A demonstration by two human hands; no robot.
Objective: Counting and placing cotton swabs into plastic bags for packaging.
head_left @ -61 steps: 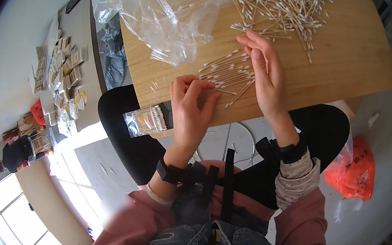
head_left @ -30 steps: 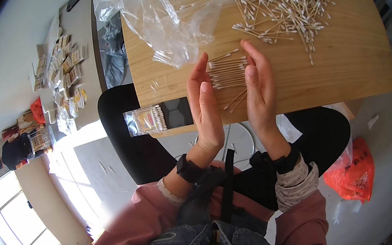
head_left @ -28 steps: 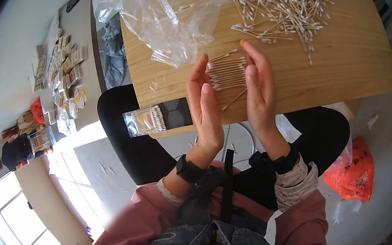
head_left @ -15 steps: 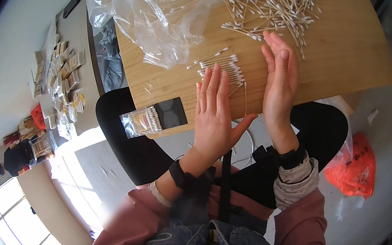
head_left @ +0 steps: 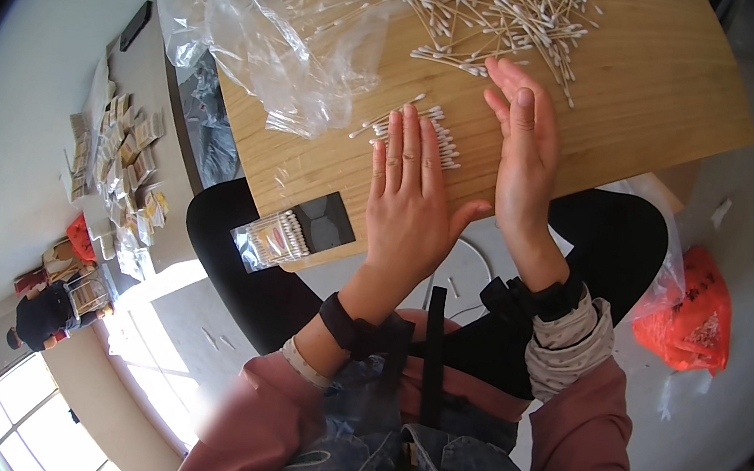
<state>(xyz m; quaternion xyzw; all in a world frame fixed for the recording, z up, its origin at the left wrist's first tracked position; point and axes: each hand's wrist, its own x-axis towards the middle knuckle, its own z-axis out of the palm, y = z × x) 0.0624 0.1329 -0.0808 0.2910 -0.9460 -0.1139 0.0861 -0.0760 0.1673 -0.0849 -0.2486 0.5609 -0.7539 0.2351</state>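
My left hand (head_left: 407,206) lies flat, palm down, its fingers over a small row of cotton swabs (head_left: 448,145) on the wooden table (head_left: 648,91). Swab tips show on both sides of those fingers. Upright on its edge, my right hand (head_left: 531,156) stands a little to the right of the row, fingers stretched out and nothing held. Beyond its fingertips spreads a big loose heap of cotton swabs (head_left: 486,5). Left of my left wrist, a clear packet of cotton swabs (head_left: 272,238) rests near the table's front edge beside a dark flat pad (head_left: 325,221).
A crumpled clear plastic bag (head_left: 278,48) covers the table's left side. On the floor at right sits a red plastic bag (head_left: 689,313). Many small packs (head_left: 124,152) lie piled at left, and farther back another person (head_left: 42,319) bends over.
My left hand has moved slightly forward and now covers more of the swab row. A stray swab that pointed toward me between my hands no longer shows. My right hand stays beside the row.
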